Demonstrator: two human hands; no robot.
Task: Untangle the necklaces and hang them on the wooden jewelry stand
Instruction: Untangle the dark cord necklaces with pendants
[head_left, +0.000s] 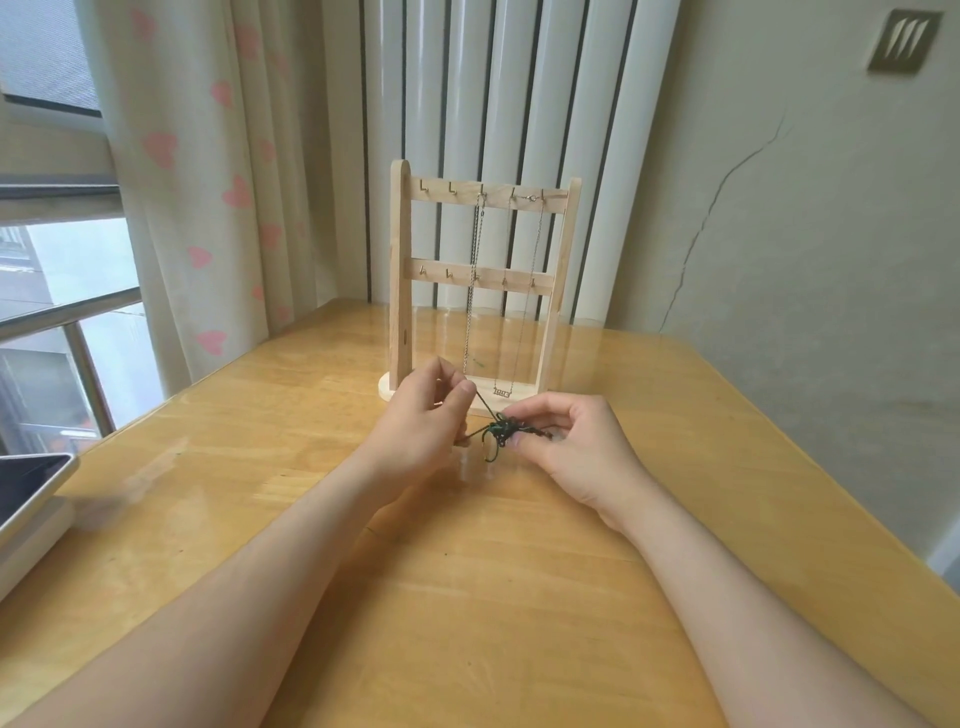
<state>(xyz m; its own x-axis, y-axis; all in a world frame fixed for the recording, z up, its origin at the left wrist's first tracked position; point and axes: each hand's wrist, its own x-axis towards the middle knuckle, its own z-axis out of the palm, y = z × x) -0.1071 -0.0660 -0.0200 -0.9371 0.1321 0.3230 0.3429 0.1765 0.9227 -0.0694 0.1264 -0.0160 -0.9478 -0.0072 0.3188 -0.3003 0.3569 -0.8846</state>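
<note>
A wooden jewelry stand with two hook rails stands at the far middle of the table. Two thin silver chains hang from its top rail; the right one carries a small number pendant near the base. In front of the stand, a dark green cord necklace is bunched in a knot. My left hand pinches one strand of it and holds that strand taut up and to the left. My right hand pinches the knot itself between thumb and fingers, just above the table.
The yellow wooden table spreads out under both forearms. A tablet or laptop lies on a white box at the left edge. A curtain with pink hearts and a window are at the back left, a radiator behind the stand.
</note>
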